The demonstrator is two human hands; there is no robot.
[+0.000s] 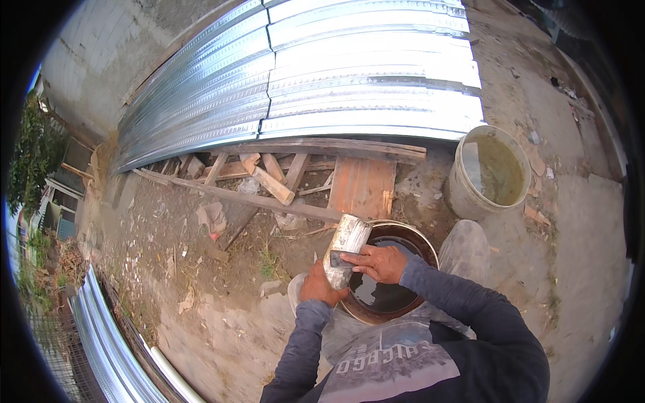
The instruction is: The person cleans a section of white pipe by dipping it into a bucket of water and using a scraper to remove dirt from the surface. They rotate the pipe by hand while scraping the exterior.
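My left hand [320,287] is closed round the lower end of a whitish, stained cylinder [351,234], which stands tilted over the near-left rim of a round bucket [430,243]. Pressed against the cylinder's side is a small flat dark blade, like a scraper [342,259], pinched in the fingers of my right hand [383,264]. Dark, shiny liquid [384,295] lies in the bucket, which is between my knees. What the cylinder is exactly I cannot tell.
A pale bucket [463,191] holding cloudy water stands ahead to the right. Beyond lie stacked corrugated metal sheets [302,74] and wooden planks [269,180], with a brownish board [363,185]. More metal sheeting [107,342] and a white pipe [173,376] are at the lower left.
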